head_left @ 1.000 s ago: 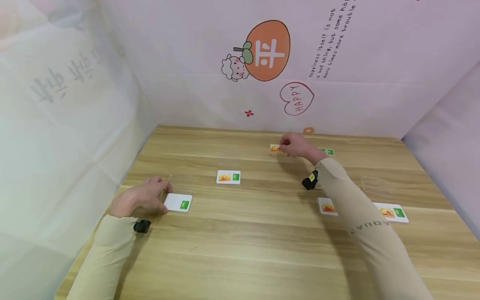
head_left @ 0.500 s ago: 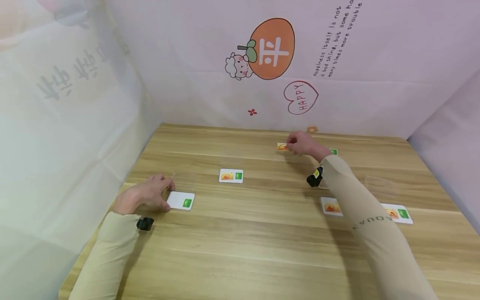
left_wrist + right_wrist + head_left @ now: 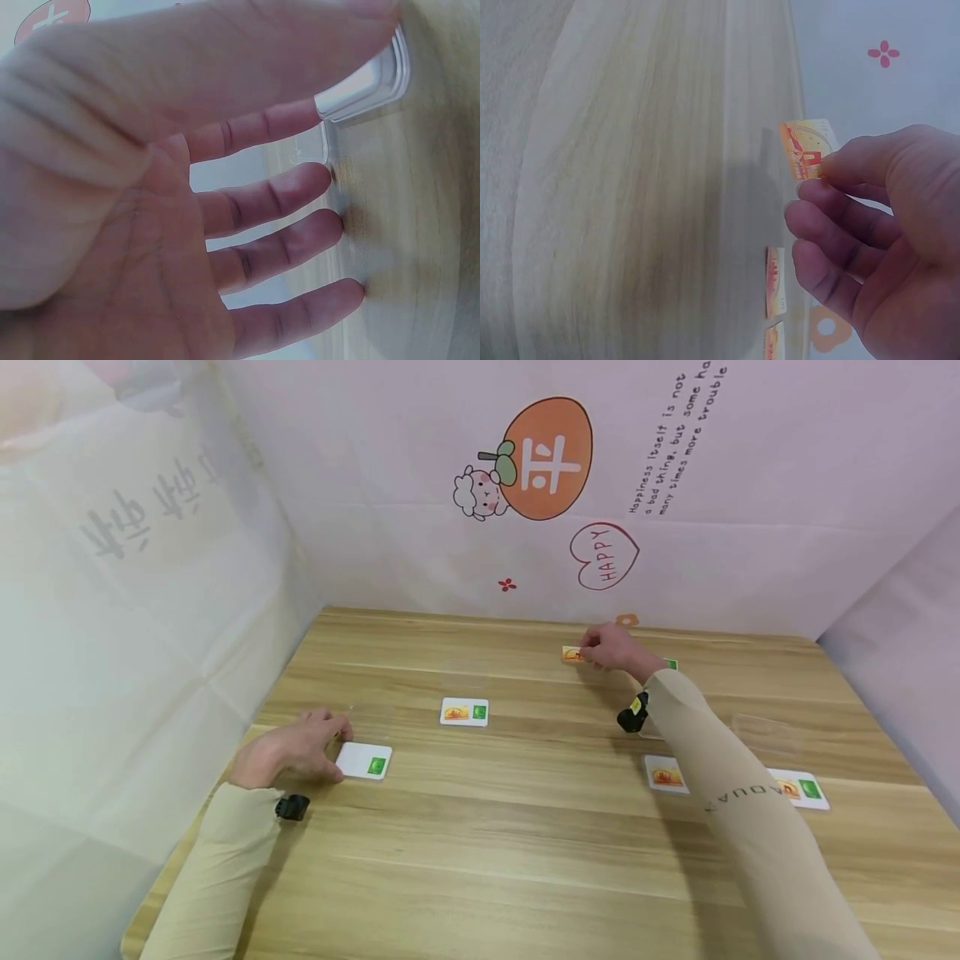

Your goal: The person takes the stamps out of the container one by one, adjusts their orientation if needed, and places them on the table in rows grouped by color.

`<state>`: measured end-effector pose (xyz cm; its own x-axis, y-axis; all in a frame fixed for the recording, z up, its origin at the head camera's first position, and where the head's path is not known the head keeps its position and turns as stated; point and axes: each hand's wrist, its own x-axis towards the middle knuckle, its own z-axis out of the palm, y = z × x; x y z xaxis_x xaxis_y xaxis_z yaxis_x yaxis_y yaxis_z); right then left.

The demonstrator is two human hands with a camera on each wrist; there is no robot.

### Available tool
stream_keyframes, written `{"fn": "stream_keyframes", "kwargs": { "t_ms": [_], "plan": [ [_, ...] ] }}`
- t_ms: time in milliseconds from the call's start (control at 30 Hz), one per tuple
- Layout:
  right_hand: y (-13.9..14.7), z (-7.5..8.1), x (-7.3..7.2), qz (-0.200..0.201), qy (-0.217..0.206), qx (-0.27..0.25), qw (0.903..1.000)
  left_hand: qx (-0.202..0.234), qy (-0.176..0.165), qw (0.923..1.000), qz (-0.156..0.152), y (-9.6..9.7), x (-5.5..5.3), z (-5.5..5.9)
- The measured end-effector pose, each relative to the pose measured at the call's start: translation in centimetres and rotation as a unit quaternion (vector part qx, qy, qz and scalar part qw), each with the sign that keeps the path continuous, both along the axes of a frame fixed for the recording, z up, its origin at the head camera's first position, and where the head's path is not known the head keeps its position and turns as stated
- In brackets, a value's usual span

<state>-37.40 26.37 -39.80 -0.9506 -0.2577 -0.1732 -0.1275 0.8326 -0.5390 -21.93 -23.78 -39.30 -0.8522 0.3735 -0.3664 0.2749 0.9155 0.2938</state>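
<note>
Near the back of the table my right hand (image 3: pixel 611 647) pinches an orange and yellow stamp (image 3: pixel 808 148) between thumb and index finger, raised off the wood. Its other fingers are bent beneath. Further left, my left hand (image 3: pixel 300 745) holds a shallow white plastic box (image 3: pixel 363 761) by its left end, thumb and index finger at the two sides. A green stamp (image 3: pixel 377 766) lies at the box's right end; the rest of its face is white. In the left wrist view the box's clear rim (image 3: pixel 401 71) shows beyond the thumb, while the other fingers reach down to the wood.
Another white box (image 3: pixel 463 712) bears an orange and a green stamp. Two more boxes, one with an orange stamp (image 3: pixel 665 774), lie partly under the right sleeve. Clear lids (image 3: pixel 765 735) lie behind the boxes. More orange stamps (image 3: pixel 775 283) lie beside the right hand.
My right hand keeps its pinch on the orange stamp and has shifted slightly right in the head view, as has the whole scene. The left hand stays at the box.
</note>
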Motion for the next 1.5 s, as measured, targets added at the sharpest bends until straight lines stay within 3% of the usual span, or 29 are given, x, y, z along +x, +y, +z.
{"fn": "stream_keyframes", "kwargs": {
  "t_ms": [500,1100,1500],
  "plan": [
    [1.0,-1.5,-1.2,-0.011,0.003,0.008,0.9999,0.0,-0.001,1.0,0.004,0.0,0.0,-0.1],
    [1.5,-1.4,-1.5,-0.019,0.003,0.026,0.9995,0.005,-0.002,1.0,0.004,0.0,0.2,0.2],
    [2.3,-1.5,-2.0,-0.001,0.003,0.04,0.9992,0.011,-0.003,0.9999,0.006,-0.1,0.2,0.2]
  ]
}}
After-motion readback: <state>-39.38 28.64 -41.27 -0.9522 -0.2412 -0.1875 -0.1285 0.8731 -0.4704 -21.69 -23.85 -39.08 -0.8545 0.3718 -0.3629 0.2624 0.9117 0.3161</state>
